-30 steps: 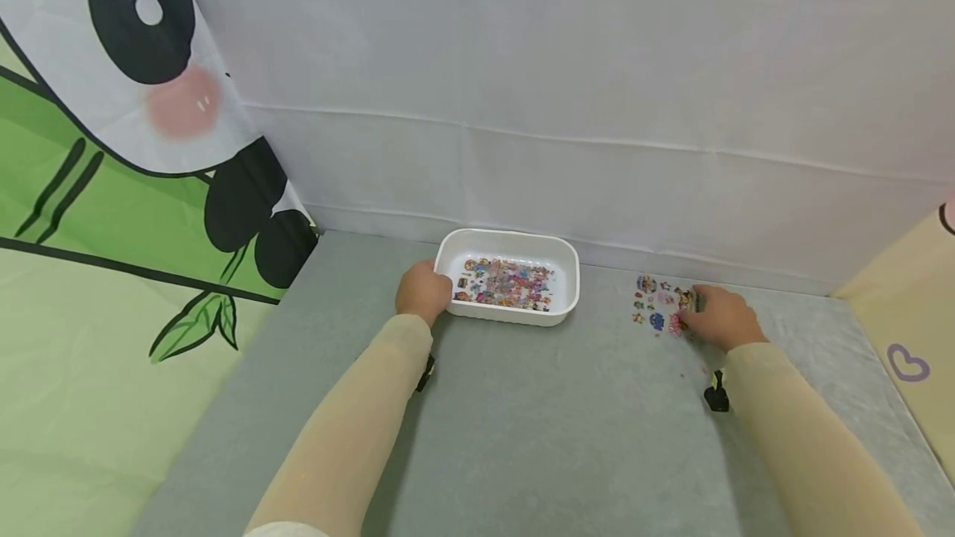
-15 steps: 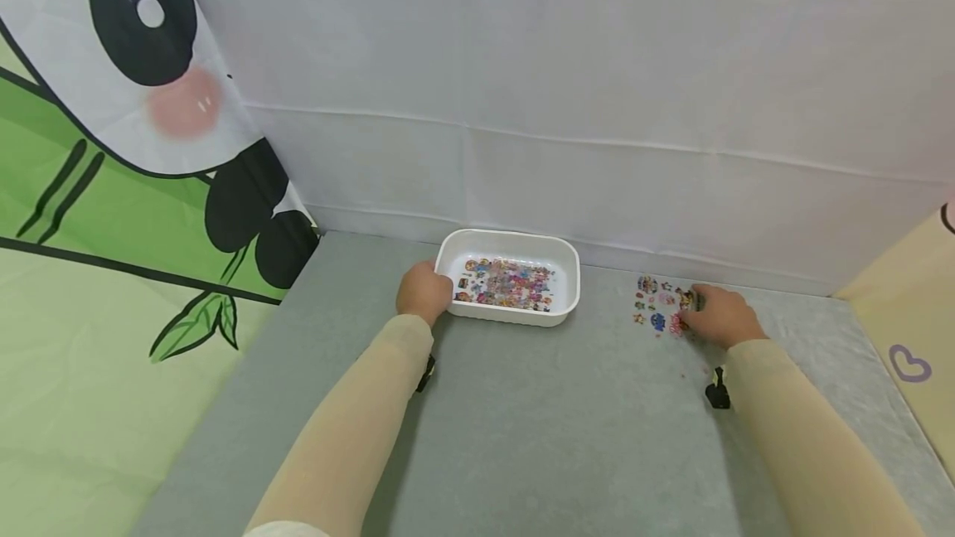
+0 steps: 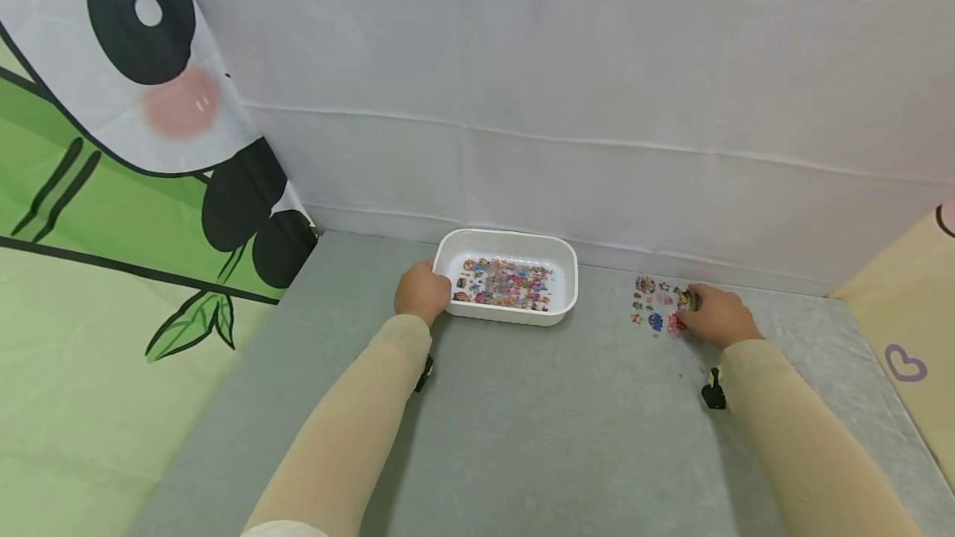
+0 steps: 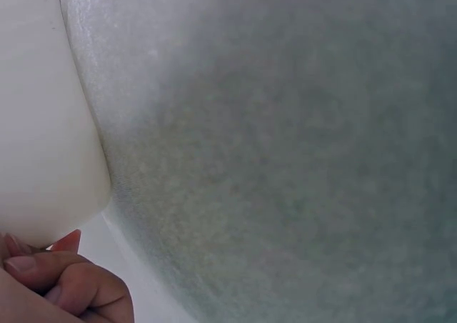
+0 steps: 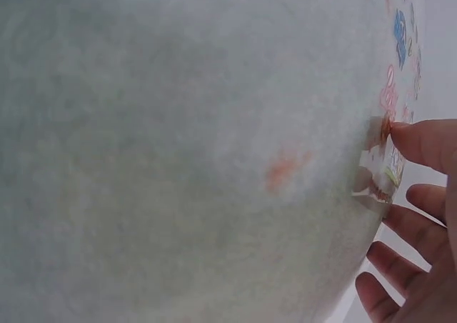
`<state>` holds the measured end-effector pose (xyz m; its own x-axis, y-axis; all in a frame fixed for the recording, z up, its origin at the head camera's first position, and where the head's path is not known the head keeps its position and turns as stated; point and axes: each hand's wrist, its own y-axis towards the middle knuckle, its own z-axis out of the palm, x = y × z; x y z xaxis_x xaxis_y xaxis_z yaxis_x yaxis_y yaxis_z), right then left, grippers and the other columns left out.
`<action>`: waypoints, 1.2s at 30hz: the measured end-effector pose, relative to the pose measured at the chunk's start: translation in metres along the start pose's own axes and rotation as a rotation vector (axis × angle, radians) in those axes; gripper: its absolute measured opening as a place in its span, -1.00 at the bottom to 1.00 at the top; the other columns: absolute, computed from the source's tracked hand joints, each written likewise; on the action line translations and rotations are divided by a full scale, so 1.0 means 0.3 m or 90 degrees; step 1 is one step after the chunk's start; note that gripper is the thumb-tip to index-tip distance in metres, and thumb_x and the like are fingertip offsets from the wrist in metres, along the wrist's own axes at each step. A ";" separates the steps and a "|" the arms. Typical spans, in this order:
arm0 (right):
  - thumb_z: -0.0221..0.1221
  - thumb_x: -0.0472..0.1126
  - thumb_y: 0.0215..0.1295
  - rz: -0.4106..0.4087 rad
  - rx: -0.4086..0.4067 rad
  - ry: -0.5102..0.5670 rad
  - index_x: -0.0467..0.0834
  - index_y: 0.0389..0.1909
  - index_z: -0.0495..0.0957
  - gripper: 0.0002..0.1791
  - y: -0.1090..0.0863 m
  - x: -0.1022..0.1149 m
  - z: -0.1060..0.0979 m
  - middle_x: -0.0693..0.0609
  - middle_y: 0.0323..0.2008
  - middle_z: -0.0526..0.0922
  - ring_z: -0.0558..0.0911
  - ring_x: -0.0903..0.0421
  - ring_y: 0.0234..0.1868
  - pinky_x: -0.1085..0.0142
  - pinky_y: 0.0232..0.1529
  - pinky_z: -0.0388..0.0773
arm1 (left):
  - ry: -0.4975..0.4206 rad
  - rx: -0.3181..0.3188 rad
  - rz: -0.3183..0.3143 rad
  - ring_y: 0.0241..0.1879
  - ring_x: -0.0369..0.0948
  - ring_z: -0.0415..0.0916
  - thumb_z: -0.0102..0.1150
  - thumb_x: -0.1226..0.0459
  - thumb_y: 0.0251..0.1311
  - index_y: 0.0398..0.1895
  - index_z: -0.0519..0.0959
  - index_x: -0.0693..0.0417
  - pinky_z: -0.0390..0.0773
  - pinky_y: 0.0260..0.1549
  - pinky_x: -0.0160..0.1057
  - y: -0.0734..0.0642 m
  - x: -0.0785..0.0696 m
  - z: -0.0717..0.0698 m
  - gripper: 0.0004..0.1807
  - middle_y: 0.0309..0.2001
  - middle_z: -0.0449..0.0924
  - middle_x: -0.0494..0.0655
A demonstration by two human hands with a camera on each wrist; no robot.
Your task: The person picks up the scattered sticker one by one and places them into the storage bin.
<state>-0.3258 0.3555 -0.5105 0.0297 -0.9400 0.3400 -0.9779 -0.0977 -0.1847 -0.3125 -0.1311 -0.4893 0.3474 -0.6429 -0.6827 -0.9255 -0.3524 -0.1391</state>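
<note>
My left hand [image 3: 422, 294] grips the left end of a white rectangular tray [image 3: 511, 319]. In the left wrist view its curled fingers [image 4: 78, 284] lie at the tray's lower corner [image 4: 53, 187]. Inside the tray is a layer of small colourful cartoon stickers [image 3: 511, 284]. To the right, my right hand [image 3: 719, 317] holds the right edge of a clear sticker sheet [image 3: 656, 305] printed with small cartoon figures. From the right wrist, the thumb and fingertips show at the two sides of the clear sheet end [image 5: 371, 169]; the other fingers are spread below.
A grey tabletop [image 3: 552, 421] runs up to a white cloth backdrop [image 3: 582, 106] right behind the tray. A panda-print cloth [image 3: 134, 156] stands at the left, and a yellow cloth with a purple heart [image 3: 906, 363] at the right. A faint reddish spot [image 5: 282, 169] shows near the sheet.
</note>
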 end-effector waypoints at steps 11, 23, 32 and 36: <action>0.23 -0.07 0.37 -0.011 -0.019 0.034 -0.45 0.45 0.23 -0.21 0.001 0.032 -0.008 -0.55 0.35 0.31 0.29 -0.56 0.31 -0.38 0.26 0.25 | 0.007 0.003 -0.006 -0.06 0.01 0.59 -0.01 0.29 0.39 0.27 0.57 0.23 0.57 -0.01 0.07 -0.010 -0.005 -0.007 -0.56 0.00 0.69 0.12; 0.25 -0.17 0.30 -0.004 -0.022 0.121 -0.51 0.22 0.35 -0.37 0.020 0.006 -0.030 -0.35 -0.09 0.53 0.50 -0.23 -0.13 -0.11 -0.13 0.47 | 0.007 0.009 -0.003 -0.08 0.02 0.59 -0.02 0.30 0.37 0.27 0.57 0.22 0.56 -0.04 0.06 -0.006 -0.007 -0.003 -0.54 -0.02 0.69 0.11; -0.02 -0.21 0.52 0.035 -0.004 0.170 -0.40 0.12 0.48 -0.63 -0.003 0.029 -0.053 -0.40 0.04 0.52 0.48 -0.25 -0.05 -0.08 -0.09 0.44 | 0.004 0.007 -0.010 -0.06 0.01 0.59 -0.01 0.29 0.37 0.28 0.57 0.22 0.56 -0.01 0.05 -0.003 -0.011 -0.008 -0.54 0.00 0.69 0.10; -0.04 -0.16 0.57 0.037 0.019 0.184 -0.41 0.16 0.51 -0.59 -0.008 0.032 -0.062 -0.44 0.14 0.50 0.46 -0.28 0.04 -0.14 0.01 0.42 | 0.003 0.010 -0.012 -0.07 0.01 0.59 -0.01 0.29 0.37 0.28 0.57 0.22 0.56 -0.01 0.06 -0.001 -0.007 -0.008 -0.54 0.00 0.69 0.10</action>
<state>-0.3271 0.3527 -0.4897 -0.0904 -0.8125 0.5759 -0.9696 -0.0601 -0.2370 -0.3127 -0.1313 -0.4861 0.3654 -0.6393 -0.6766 -0.9209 -0.3542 -0.1627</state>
